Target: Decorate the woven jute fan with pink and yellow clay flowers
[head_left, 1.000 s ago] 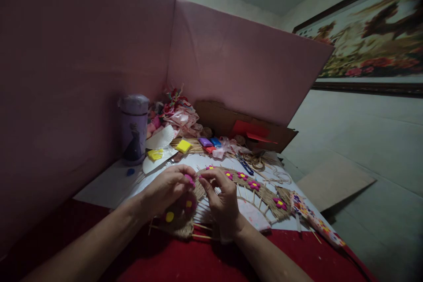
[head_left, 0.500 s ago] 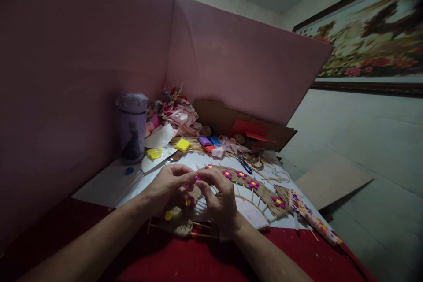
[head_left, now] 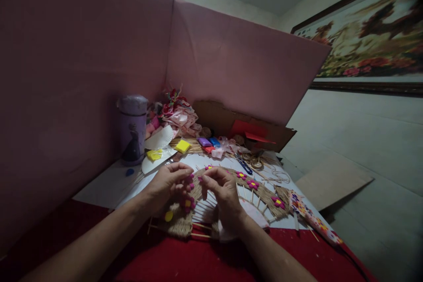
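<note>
My right hand (head_left: pixel 224 191) pinches a tiny piece of pink clay (head_left: pixel 200 179) between thumb and forefinger. My left hand (head_left: pixel 167 187) is closed, its fingers curled, just left of it; whether it holds something is hard to tell, as pink bits show right beside its fingertips. Both hands hover over a fan-shaped frame of thin sticks woven with brown twine (head_left: pixel 264 193). Pink clay flowers (head_left: pixel 253 184) with yellow centres sit along its curved band. A yellow clay disc (head_left: pixel 168 216) lies on the woven left end. Pale printed cloth (head_left: pixel 253 213) covers the fan's inner part, partly behind my right hand.
A purple tumbler (head_left: pixel 132 130) stands at the left. Behind the fan lie a yellow clay pack (head_left: pixel 182 146), a purple pack (head_left: pixel 205 142), and blue-handled scissors (head_left: pixel 243 164). A flower-patterned glue gun (head_left: pixel 313 216) rests at the right edge. Pink panels (head_left: pixel 238 57) border the table.
My hands have moved apart from where their fingertips met. The small pink clay piece now shows at my right fingertips, and more of the fan is visible between my hands.
</note>
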### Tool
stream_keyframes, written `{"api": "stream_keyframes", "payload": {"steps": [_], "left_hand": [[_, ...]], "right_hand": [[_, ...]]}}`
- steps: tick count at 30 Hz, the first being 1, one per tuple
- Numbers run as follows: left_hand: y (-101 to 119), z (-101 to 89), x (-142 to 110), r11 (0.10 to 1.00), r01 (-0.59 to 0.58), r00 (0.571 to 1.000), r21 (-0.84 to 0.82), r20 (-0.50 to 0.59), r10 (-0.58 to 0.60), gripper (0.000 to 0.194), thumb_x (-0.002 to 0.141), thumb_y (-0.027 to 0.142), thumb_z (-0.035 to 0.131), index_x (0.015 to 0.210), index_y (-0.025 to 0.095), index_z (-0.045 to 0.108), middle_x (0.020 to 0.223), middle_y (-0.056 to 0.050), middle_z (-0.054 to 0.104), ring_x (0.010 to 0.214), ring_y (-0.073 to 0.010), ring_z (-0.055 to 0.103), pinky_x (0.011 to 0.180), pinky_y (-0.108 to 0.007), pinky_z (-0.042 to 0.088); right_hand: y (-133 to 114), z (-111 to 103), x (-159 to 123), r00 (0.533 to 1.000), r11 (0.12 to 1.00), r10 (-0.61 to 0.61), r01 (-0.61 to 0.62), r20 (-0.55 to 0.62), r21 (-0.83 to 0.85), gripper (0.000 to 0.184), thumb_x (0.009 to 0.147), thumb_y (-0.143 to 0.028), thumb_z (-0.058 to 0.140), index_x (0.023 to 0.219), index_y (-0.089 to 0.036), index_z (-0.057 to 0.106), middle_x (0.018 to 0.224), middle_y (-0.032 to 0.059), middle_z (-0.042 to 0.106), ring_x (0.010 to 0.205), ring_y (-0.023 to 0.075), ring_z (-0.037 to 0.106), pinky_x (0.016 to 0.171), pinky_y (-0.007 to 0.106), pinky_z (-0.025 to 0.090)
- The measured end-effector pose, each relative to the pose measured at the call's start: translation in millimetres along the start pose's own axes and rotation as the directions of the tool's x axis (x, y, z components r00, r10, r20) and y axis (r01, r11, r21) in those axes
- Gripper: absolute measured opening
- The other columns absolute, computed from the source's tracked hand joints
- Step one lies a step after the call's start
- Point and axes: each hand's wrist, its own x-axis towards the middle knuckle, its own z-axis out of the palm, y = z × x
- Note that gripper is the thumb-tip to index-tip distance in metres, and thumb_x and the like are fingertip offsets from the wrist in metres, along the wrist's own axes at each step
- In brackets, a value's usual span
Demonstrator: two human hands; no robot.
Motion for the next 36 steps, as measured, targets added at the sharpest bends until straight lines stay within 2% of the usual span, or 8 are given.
{"api": "stream_keyframes", "payload": {"steps": [4, 8, 13, 17, 22, 27, 32, 36], "left_hand": [[2.5, -0.9, -0.2, 0.999, 0.005, 1.0, -0.035, -0.011, -0.006, 0.022, 0.069, 0.029, 0.069, 0.081, 0.014, 0.059, 0.067, -0.002, 0.059, 0.053, -0.0093, 0.056, 0.048, -0.02, 0.045], [-0.6, 0.4, -0.3, 0.997, -0.011, 0.998, -0.072, 0.066, 0.016, 0.022, 0.07, 0.032, 0.069, 0.073, 0.014, 0.056, 0.063, 0.001, 0.055, 0.051, -0.006, 0.051, 0.045, -0.015, 0.039], [-3.7, 0.3, -0.7, 0.996, -0.02, 0.99, 0.087, 0.139, 0.007, 0.024, 0.072, 0.035, 0.066, 0.071, 0.013, 0.056, 0.058, 0.001, 0.054, 0.04, -0.0029, 0.042, 0.037, -0.015, 0.03], [-5.2, -0.4, -0.9, 0.993, 0.0, 0.99, 0.116, 0.143, -0.017, 0.027, 0.07, 0.038, 0.067, 0.069, 0.013, 0.056, 0.052, 0.002, 0.052, 0.04, -0.0068, 0.048, 0.036, -0.016, 0.029], [-10.0, 0.8, 0.9, 0.995, 0.013, 0.984, 0.095, 0.176, -0.029, 0.028, 0.069, 0.038, 0.068, 0.068, 0.015, 0.051, 0.05, 0.002, 0.055, 0.035, -0.0056, 0.044, 0.032, -0.014, 0.024], [-9.4, 0.3, 0.7, 0.999, -0.009, 0.983, 0.04, 0.181, 0.002, 0.029, 0.075, 0.042, 0.06, 0.069, 0.014, 0.053, 0.06, 0.001, 0.057, 0.037, -0.002, 0.039, 0.034, -0.014, 0.024], [-5.5, -0.6, -1.5, 0.985, 0.031, 0.971, 0.17, 0.228, -0.07, 0.033, 0.075, 0.045, 0.059, 0.069, 0.012, 0.056, 0.048, 0.004, 0.047, 0.035, -0.0018, 0.033, 0.034, -0.014, 0.019], [-5.2, -3.2, -1.0, 0.99, 0.046, 0.958, 0.134, 0.276, -0.082, 0.029, 0.073, 0.04, 0.063, 0.065, 0.013, 0.055, 0.044, 0.005, 0.044, 0.033, -0.0017, 0.027, 0.033, -0.016, 0.015]], "right_hand": [[-1.4, -3.2, 2.7, 0.998, 0.991, 0.019, -0.01, -0.064, 0.133, 0.015, 0.078, -0.03, 0.06, 0.075, -0.016, 0.058, 0.061, -0.0017, 0.054, 0.05, 0.0081, 0.048, 0.045, 0.021, 0.043], [3.0, -3.3, 4.6, 1.0, 0.989, 0.026, -0.024, -0.016, 0.147, 0.014, 0.076, -0.029, 0.063, 0.078, -0.016, 0.06, 0.062, -0.0014, 0.057, 0.05, 0.0089, 0.05, 0.045, 0.022, 0.044], [4.0, 0.4, 4.1, 0.998, 0.983, 0.06, -0.061, 0.009, 0.171, 0.015, 0.069, -0.024, 0.069, 0.077, -0.016, 0.06, 0.061, -0.0027, 0.057, 0.048, 0.0092, 0.052, 0.043, 0.021, 0.045], [2.1, 2.4, 1.5, 0.997, 0.981, 0.057, -0.065, 0.049, 0.182, 0.018, 0.066, -0.021, 0.072, 0.079, -0.018, 0.06, 0.063, -0.0033, 0.059, 0.047, 0.0093, 0.053, 0.043, 0.022, 0.045], [3.1, 2.3, 0.0, 0.993, 0.997, 0.033, -0.042, 0.112, 0.071, 0.016, 0.069, -0.021, 0.069, 0.084, -0.018, 0.067, 0.069, -0.0006, 0.061, 0.054, 0.0101, 0.055, 0.049, 0.022, 0.045], [5.0, -2.4, 1.7, 0.999, 0.996, -0.043, 0.045, 0.028, -0.082, 0.008, 0.073, -0.024, 0.066, 0.08, -0.02, 0.068, 0.072, 0.0008, 0.06, 0.062, 0.0126, 0.054, 0.058, 0.026, 0.046], [3.4, -3.5, 0.1, 0.958, 0.878, -0.283, 0.274, 0.036, -0.392, 0.004, 0.071, -0.02, 0.069, 0.073, -0.02, 0.066, 0.073, 0.0003, 0.054, 0.071, 0.0139, 0.05, 0.066, 0.027, 0.042], [2.5, -0.8, -2.1, 0.948, 0.844, -0.304, 0.313, 0.092, -0.435, 0.007, 0.072, -0.018, 0.068, 0.076, -0.02, 0.063, 0.074, -0.0004, 0.053, 0.066, 0.0122, 0.048, 0.06, 0.025, 0.041]]}}
